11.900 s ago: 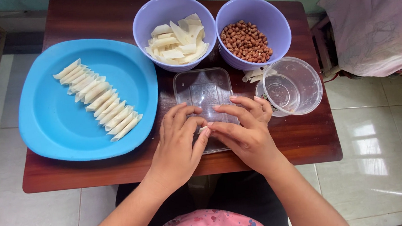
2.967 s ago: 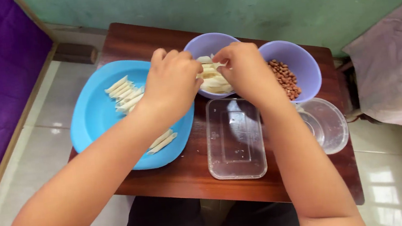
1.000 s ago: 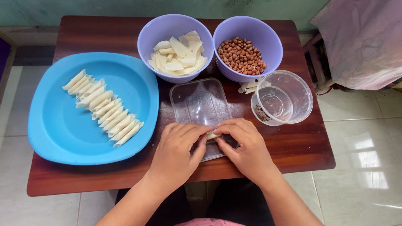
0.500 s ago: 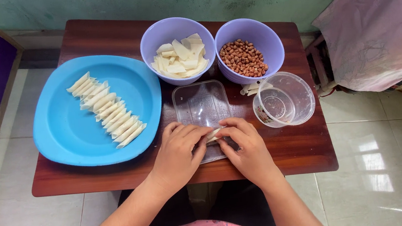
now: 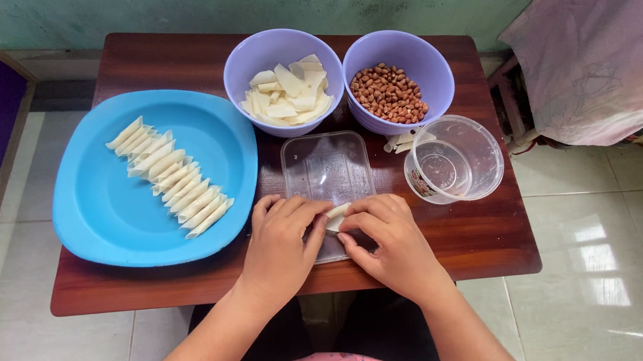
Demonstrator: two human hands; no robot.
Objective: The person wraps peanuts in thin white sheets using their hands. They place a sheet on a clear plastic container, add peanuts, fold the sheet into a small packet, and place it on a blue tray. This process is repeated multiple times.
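A small pale pastry wrapper (image 5: 335, 215) is pinched between both hands over the near end of a clear rectangular lid (image 5: 328, 173) lying on the brown wooden surface (image 5: 494, 234). The wrapper appears cream-coloured, thin and partly rolled; only a short stretch is seen between the fingertips. Its long axis runs roughly left to right, tilted slightly up toward the right. The left hand (image 5: 282, 244) is closed on its left end, the right hand (image 5: 391, 237) on its right end, fingers curled down. Finished rolls (image 5: 170, 179) are laid in a diagonal row on the blue plate (image 5: 103, 227).
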